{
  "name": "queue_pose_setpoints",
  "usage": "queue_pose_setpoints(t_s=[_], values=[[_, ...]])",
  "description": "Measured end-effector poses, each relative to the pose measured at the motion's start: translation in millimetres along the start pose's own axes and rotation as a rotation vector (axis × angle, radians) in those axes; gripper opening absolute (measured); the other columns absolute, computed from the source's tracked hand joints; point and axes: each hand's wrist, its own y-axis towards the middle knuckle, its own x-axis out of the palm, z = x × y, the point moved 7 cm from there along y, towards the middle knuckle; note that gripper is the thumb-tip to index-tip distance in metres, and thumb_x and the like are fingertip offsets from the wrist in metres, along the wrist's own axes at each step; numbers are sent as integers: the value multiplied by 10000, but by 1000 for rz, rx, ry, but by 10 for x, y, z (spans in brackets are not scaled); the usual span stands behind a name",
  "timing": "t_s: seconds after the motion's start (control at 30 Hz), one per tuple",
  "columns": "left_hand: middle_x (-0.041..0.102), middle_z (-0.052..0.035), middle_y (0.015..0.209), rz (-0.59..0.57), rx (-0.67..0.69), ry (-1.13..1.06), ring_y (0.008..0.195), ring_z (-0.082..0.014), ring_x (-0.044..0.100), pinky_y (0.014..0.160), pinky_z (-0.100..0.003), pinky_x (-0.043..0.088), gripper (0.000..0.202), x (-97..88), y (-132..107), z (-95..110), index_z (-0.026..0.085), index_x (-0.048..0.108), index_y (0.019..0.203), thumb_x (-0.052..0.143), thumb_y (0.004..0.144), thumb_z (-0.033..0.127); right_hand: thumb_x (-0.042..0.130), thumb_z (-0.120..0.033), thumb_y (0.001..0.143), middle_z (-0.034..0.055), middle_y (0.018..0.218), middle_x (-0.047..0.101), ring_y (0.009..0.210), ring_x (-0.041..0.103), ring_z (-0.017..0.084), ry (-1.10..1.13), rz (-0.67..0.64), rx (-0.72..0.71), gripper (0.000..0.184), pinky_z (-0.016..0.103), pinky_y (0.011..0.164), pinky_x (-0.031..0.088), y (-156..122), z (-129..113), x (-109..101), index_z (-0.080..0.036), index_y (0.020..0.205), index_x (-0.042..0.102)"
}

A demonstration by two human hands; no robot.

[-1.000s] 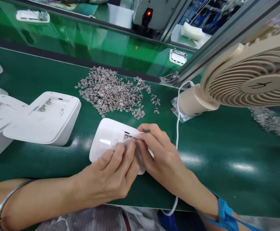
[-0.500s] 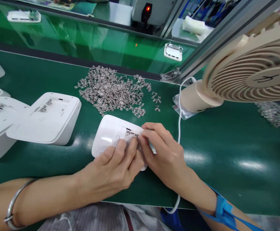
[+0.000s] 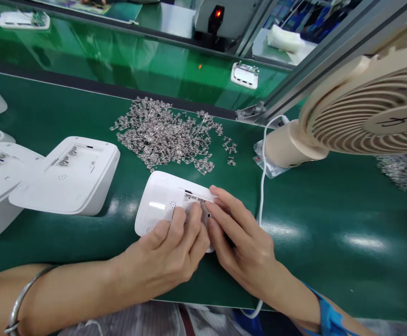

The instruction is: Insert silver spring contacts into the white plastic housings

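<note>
A white plastic housing (image 3: pixel 157 196) with rounded corners lies before me on the green bench, its battery compartment (image 3: pixel 189 196) facing up. Small metal spring contacts line the compartment's far side. My left hand (image 3: pixel 175 245) is bent over the near side, its fingertips pressed into the compartment. At the right end, my right hand (image 3: pixel 243 238) grips the housing, with fingertips along the edge and by the compartment. Whether a small contact is under the fingertips is hidden. Beyond the housing spreads a pile of metal battery contacts (image 3: pixel 164 133).
More white housings (image 3: pixel 98 182) stand at the left, some overlapping. A beige fan (image 3: pixel 371 107) stands at the right, its white cable (image 3: pixel 262 186) running down beside my right hand. More metal pieces (image 3: pixel 403 172) lie far right. Behind a dark rail, a green surface carries white panels (image 3: pixel 244 76).
My right fingertips have moved from a pinch at the compartment toward the housing's right edge, with the fingers straighter. My left hand stays over the compartment. The white panels behind have shifted left.
</note>
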Motion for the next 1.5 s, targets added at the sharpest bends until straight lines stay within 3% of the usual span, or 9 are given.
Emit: queue_pose_setpoints(t_s=[0.3, 0.47, 0.7, 0.77, 0.93, 1.1, 1.27, 1.4, 1.5], values=[[549, -94, 1248, -17, -21, 1, 1064, -257, 480, 863, -335, 337, 432, 12, -18, 13, 146, 549, 1179, 442, 854, 409, 474, -62, 832, 187, 1138, 526, 934, 591, 232, -25, -96, -21, 231, 387, 731, 525, 139, 22, -2, -145, 1029, 563], [545, -90, 1258, -24, -19, 16, 1040, -247, 496, 827, -331, 336, 412, 9, -12, 12, 143, 548, 1175, 421, 868, 387, 513, -72, 785, 57, 847, 545, 743, 546, 144, 183, 23, 219, 116, 280, 616, 474, 273, 272, 29, -187, 779, 497], [582, -69, 1216, -3, 4, 60, 1011, -207, 544, 821, -296, 369, 370, -26, 4, -23, 146, 556, 1167, 399, 893, 337, 534, -140, 777, 43, 828, 538, 730, 515, 149, 204, 72, 250, 75, 289, 616, 441, 223, 332, 119, -189, 797, 480], [600, -84, 1187, -57, -30, 127, 967, -192, 566, 813, -284, 384, 355, -44, 7, -29, 128, 560, 1165, 413, 892, 302, 554, -196, 800, 41, 830, 552, 692, 528, 142, 203, 87, 290, 81, 290, 611, 449, 178, 387, 124, -184, 869, 514], [627, -206, 1083, -310, -399, 282, 891, -242, 604, 700, -304, 421, 414, -83, -26, -244, 16, 567, 1148, 422, 892, 307, 540, -301, 845, 37, 811, 581, 606, 534, 128, 168, 70, 288, 161, 284, 588, 470, 154, 444, 153, -176, 946, 552], [496, -178, 1291, -362, -690, 42, 1100, -336, 502, 844, -431, 407, 588, -109, -225, -685, 125, 463, 1288, 298, 891, 526, 523, -199, 869, 67, 883, 579, 665, 545, 139, 81, 15, -125, 261, 269, 602, 469, 150, 57, 133, -165, 1127, 509], [488, -138, 1303, -423, -1115, -9, 1164, -384, 416, 936, -551, 298, 597, -68, -850, -1259, 189, 467, 1288, 312, 863, 578, 470, -249, 913, 75, 822, 553, 673, 525, 149, 21, -73, -446, 407, 263, 595, 440, 29, -254, 238, -109, 1290, 404], [231, -141, 1468, -266, -1497, 187, 1285, -448, 215, 968, -613, 195, 597, -215, -1545, -1777, 249, 394, 1343, 294, 859, 583, 411, -373, 925, 108, 842, 530, 646, 485, 161, -7, -139, -550, 430, 268, 534, 415, 64, -437, 450, -88, 1246, 432], [189, -102, 1490, -346, -1570, 32, 1306, -450, 164, 979, -619, 187, 612, -65, -1972, -2150, 285, 369, 1354, 264, 844, 608, 377, -389, 929, 121, 848, 520, 608, 449, 155, 19, -161, -580, 427, 269, 504, 406, 134, -621, 605, -74, 1209, 447]])
